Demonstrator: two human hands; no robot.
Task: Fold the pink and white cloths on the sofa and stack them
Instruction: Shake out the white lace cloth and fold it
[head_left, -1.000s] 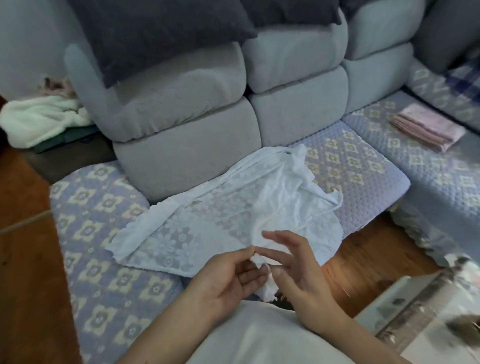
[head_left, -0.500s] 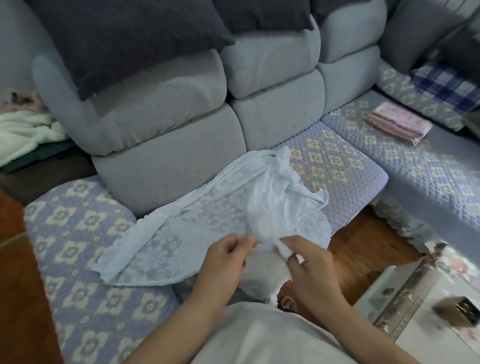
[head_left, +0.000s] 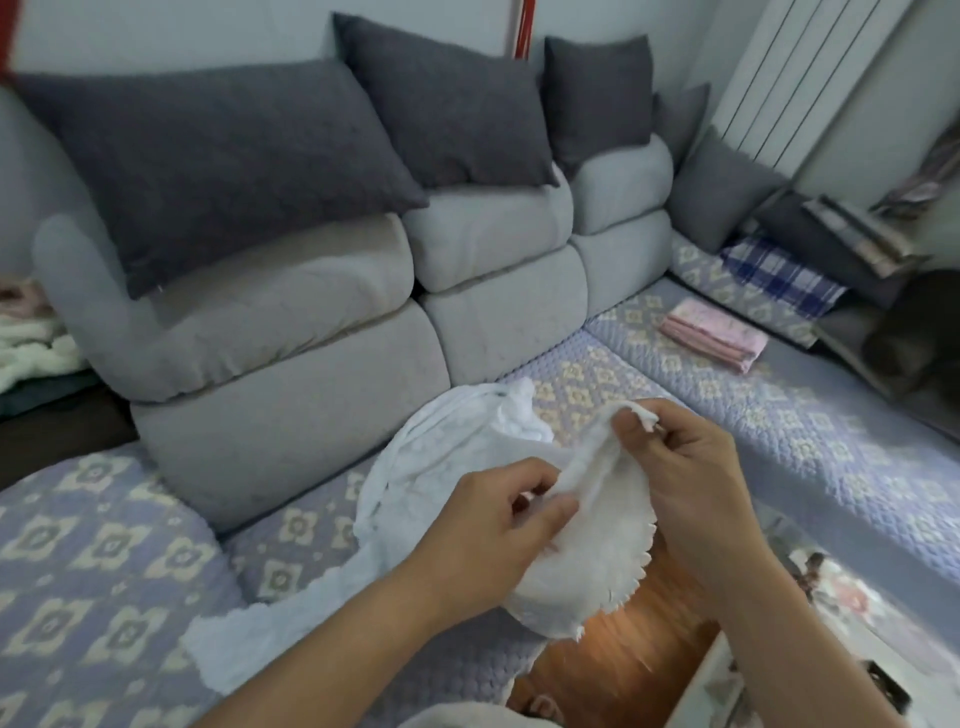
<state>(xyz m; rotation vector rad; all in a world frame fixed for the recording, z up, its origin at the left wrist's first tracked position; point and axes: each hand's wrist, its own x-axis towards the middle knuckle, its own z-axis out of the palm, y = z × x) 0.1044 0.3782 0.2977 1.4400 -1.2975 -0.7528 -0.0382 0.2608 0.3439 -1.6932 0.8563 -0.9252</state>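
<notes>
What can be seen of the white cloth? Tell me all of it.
The white cloth is thin, lacy fabric with a floral pattern and scalloped edge, crumpled and unfolded. Part lies on the sofa's patterned seat cover; the near part is lifted, pinched by the left hand and right hand, which grips a corner.

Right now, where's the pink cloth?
Head view, right side: the pink cloth lies folded on the patterned sofa cover, just left of the plaid cloth, beyond both hands.

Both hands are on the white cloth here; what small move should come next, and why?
Probably draw the hands apart to stretch the edge straight. The left hand and right hand pinch the white cloth close together, and it hangs bunched, unfolded; the pink cloth already lies folded.
</notes>
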